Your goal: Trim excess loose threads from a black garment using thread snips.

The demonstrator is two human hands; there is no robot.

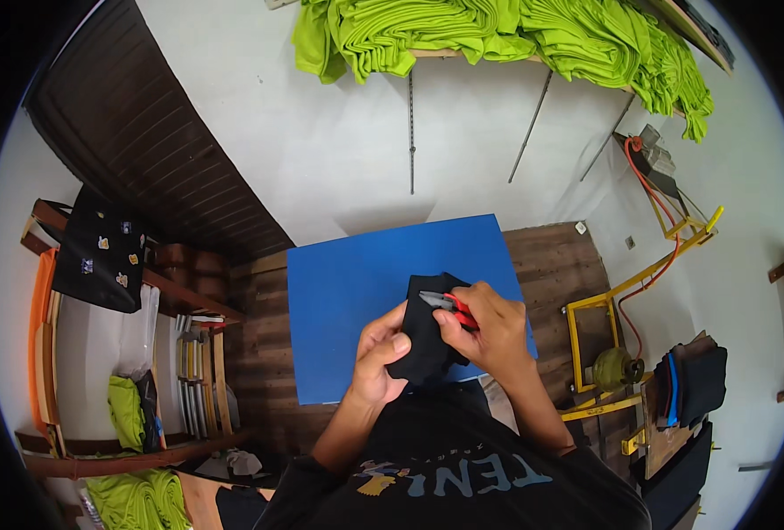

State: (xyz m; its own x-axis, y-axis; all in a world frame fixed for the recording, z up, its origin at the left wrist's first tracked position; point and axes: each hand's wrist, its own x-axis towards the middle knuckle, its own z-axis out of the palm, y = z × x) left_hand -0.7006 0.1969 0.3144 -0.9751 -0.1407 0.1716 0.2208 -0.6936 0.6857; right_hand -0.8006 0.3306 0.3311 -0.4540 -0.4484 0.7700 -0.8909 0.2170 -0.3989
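A folded piece of black cloth [422, 343] is held up over the blue tabletop [343, 291]. My left hand [380, 355] grips its left edge, thumb on the upper face and fingers behind. In my right hand [496, 329] is a pair of red-handled snips [438, 300], with the fingers closed around the handles. Their grey blades point left and lie over the upper part of the cloth. Whether the blades touch the fabric, I cannot tell. The cloth's underside is hidden.
Lime-green garments [463, 40] are heaped on a high wall shelf. At right stands a yellow metal frame [578, 349] with a red hose, beside folded dark cloth [701, 375]. A wooden rack [202, 305] at left carries a black bag [100, 252].
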